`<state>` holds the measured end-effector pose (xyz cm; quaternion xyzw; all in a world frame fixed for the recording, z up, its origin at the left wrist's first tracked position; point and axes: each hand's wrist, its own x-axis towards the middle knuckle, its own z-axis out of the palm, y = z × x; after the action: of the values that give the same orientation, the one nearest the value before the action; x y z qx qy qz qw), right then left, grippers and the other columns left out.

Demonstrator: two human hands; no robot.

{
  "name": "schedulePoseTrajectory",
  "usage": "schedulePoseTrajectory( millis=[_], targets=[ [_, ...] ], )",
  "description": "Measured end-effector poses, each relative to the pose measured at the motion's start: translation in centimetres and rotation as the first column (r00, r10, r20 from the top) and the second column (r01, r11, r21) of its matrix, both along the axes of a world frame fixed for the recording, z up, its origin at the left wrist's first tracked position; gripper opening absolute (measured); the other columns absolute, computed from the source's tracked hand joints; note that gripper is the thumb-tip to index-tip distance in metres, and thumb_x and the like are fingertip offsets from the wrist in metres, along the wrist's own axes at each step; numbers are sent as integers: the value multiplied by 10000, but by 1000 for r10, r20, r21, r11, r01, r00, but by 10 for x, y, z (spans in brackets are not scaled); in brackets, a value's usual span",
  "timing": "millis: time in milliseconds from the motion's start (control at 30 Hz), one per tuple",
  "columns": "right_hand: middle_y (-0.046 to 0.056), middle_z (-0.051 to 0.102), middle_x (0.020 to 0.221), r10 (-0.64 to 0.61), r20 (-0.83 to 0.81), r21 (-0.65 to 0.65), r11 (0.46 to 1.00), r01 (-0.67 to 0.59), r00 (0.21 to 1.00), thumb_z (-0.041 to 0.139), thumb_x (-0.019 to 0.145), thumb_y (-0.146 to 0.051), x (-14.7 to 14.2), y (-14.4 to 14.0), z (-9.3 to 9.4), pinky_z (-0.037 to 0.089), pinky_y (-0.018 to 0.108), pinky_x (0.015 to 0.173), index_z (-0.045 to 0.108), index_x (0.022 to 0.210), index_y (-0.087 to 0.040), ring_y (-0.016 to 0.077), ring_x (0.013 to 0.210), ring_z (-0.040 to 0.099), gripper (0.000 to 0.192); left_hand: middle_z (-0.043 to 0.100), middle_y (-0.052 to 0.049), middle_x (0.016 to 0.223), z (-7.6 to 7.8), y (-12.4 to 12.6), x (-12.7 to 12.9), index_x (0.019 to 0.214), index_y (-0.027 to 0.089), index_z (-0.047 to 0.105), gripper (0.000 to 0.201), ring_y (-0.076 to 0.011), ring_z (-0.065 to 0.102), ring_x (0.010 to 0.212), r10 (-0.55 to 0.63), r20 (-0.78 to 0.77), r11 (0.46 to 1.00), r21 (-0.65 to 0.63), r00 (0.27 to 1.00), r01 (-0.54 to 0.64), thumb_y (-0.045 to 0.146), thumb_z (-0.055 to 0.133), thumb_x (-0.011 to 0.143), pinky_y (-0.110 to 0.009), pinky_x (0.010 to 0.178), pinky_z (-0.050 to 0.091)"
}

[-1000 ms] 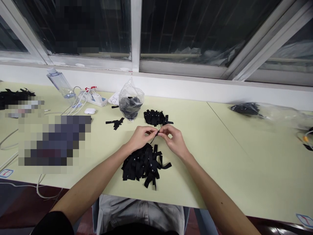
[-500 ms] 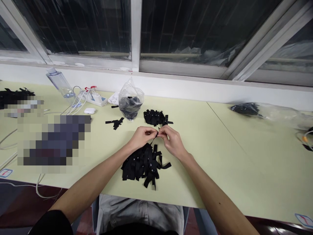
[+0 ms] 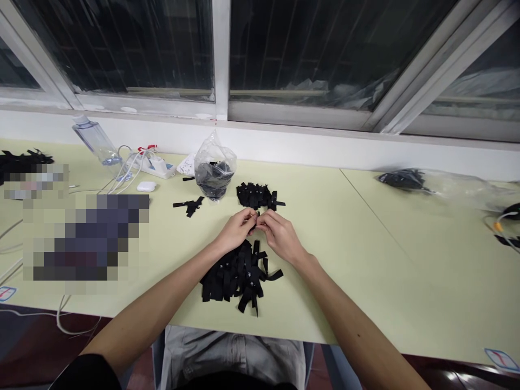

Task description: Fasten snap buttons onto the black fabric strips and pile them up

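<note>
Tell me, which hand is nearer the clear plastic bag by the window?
Left. The left hand sits just below the plastic bag; the right hand is farther to its right.

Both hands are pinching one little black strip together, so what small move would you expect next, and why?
Probably setting the small black fabric strip onto the far heap of black folded pieces. The left hand and right hand pinch it between that heap and the near pile of loose black strips.
</note>
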<state>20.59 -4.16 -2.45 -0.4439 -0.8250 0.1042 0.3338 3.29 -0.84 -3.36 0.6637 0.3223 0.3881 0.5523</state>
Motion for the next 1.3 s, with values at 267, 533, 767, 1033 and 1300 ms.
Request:
schedulePoseTrajectory(
  millis=[267,533,767,1033,1300],
  targets=[
    [52,578,895,-1,-126,-64,998,-8,992,444,937,-139,-5,-2,3,430,317,676,554,892,-228,190,751,539,148,561,13,743,4,2,-4,900,173,599,267,-109,483,653,132,-169,975,203,977,-96,392,458,963,-214,609,371],
    [19,581,840,-102,-17,-190,977,97,995,500,905,-128,9,8,-7,388,292,651,558,844,-214,171,711,530,121,749,-47,893,8,19,-33,944,218,781,264,-187,637,773,166,-455,917,397,875,32,408,605,897,-267,721,434],
    [38,611,849,-76,20,-192,978,78,997,520,908,-129,5,13,-16,412,312,719,594,827,-204,195,806,564,133,737,-42,879,6,20,-39,1016,287,779,233,-192,642,777,192,-612,850,494,767,181,393,600,911,-262,664,401],
    [43,614,850,-104,-6,-197,975,101,995,528,915,-156,2,12,-16,425,312,681,640,846,-206,188,760,570,141,686,-48,801,20,11,-42,1136,323,724,319,-197,638,743,221,-721,759,550,657,348,366,443,990,-263,652,387],
    [38,624,885,-107,-48,-187,978,96,993,508,931,-142,3,10,-15,430,308,687,637,910,-210,177,766,576,147,727,-34,1142,8,22,-45,1235,333,672,359,-238,665,1030,79,-581,883,418,810,213,436,437,984,-296,846,475]
  ],
)
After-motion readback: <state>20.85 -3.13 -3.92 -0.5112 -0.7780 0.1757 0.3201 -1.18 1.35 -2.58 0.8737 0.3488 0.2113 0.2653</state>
